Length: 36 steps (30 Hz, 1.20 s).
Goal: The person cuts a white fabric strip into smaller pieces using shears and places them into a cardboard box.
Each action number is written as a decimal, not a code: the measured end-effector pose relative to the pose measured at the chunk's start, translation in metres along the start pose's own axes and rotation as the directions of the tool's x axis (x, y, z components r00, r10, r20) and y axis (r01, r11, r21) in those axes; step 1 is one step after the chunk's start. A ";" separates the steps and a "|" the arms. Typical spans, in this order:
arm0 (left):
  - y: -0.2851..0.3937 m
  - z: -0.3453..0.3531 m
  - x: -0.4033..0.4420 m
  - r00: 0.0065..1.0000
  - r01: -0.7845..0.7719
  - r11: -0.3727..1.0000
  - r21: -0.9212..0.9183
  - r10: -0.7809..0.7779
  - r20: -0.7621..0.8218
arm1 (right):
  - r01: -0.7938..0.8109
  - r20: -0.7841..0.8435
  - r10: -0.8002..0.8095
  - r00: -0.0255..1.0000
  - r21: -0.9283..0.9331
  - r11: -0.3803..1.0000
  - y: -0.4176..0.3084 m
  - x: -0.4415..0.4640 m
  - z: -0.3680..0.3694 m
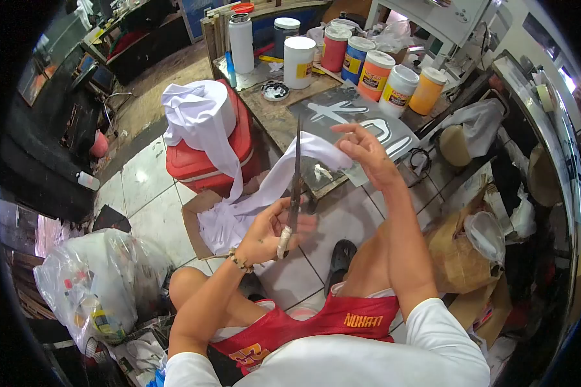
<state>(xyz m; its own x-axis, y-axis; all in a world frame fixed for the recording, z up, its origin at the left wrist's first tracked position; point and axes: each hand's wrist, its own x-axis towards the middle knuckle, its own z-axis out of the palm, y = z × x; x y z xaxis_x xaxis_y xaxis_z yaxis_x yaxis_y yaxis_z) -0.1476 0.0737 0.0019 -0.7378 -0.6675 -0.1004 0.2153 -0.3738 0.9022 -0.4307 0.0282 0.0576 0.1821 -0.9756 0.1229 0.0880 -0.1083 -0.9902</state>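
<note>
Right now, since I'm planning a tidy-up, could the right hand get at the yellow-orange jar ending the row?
Probably yes: between the right hand and the jar, only the flat lettered board seems to lie. The white cloth by its fingertips might trail along.

A plain white short-sleeved shirt (pixel 374 364) fills the bottom center of the frame, its loose sleeves ending on the upper arms. Below the waist are glossy red athletic shorts (pixel 361 316) with white edging, a black section toward the lower left, small yellow lettering (pixel 363 320) on one leg and a larger yellow-and-white graphic (pixel 248 355) on the other. A bracelet of tan and dark brown beads (pixel 240 261) circles the wrist below the left hand (pixel 268 232). A black shoe (pixel 341 258) shows near the center.
</note>
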 end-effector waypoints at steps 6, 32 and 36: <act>0.002 0.003 -0.001 0.999 0.029 0.998 0.052 -0.030 0.020 | -0.100 0.046 0.101 0.994 -0.037 0.994 0.000 0.000 0.023; -0.016 -0.009 0.002 0.979 0.202 0.940 -0.274 -0.186 0.083 | -0.089 0.309 0.065 0.949 0.066 0.994 0.004 -0.003 0.044; -0.005 0.000 -0.001 0.990 0.025 0.998 0.062 -0.033 0.136 | 0.033 0.255 -0.045 0.966 0.051 0.998 0.015 -0.003 0.044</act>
<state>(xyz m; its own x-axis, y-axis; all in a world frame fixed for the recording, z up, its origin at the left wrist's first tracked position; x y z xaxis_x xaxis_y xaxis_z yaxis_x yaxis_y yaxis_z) -0.1481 0.0764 -0.0022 -0.8249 -0.5607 -0.0719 0.1569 -0.3493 0.9238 -0.3865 0.0379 0.0457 0.4214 -0.8888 0.1804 0.1438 -0.1309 -0.9809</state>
